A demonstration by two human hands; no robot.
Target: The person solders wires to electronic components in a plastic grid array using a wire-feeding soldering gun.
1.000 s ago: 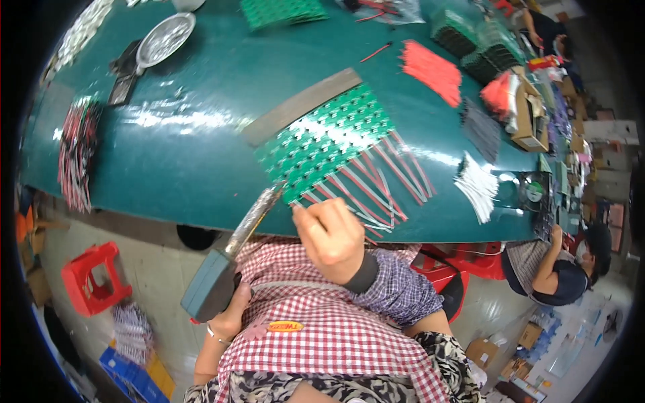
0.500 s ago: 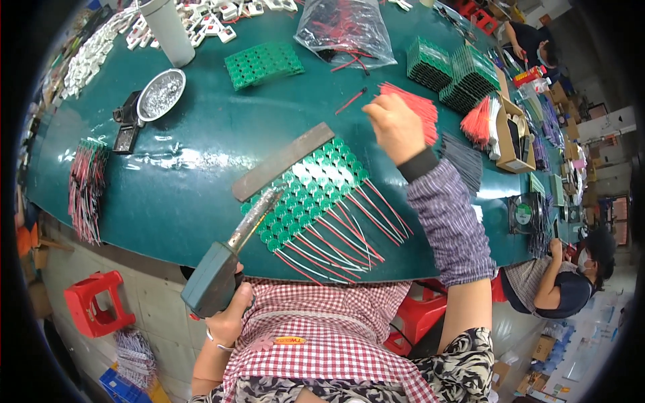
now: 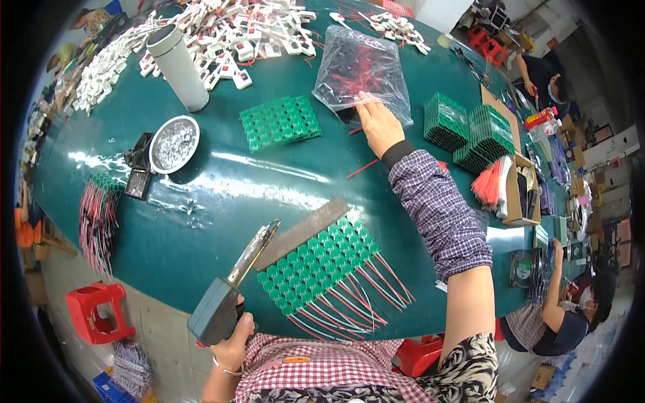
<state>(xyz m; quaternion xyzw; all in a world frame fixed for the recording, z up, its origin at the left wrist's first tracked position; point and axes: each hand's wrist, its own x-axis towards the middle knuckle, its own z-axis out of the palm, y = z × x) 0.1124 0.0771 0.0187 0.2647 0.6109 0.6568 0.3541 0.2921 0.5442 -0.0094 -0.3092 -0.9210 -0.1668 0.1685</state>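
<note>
My left hand (image 3: 235,341) is closed round the handle of a soldering gun (image 3: 216,310), its metal tip pointing up and right beside a flat metal bar (image 3: 306,235). Against that bar lies a panel of round green circuit boards (image 3: 322,258); red and white wires (image 3: 346,305) trail from its near edge. My right hand (image 3: 381,126) reaches far forward, fingers stretched out over the near edge of a clear plastic bag (image 3: 366,64) containing red and black wires. It touches the bag, and nothing shows in its grasp. One loose red wire (image 3: 363,168) lies on the table below it.
A green board panel (image 3: 281,123), a grey cylinder (image 3: 178,70) and a round dish of silvery scraps (image 3: 175,144) stand left of the bag. White parts (image 3: 228,40) are heaped behind. At right are stacked green boards (image 3: 447,121), a cardboard box (image 3: 523,195) and a seated person (image 3: 564,309).
My right hand has moved forward from the red wires to the plastic bag, and its fingers have straightened. The soldering gun's tip has come off the board panel. The view has shifted forward.
</note>
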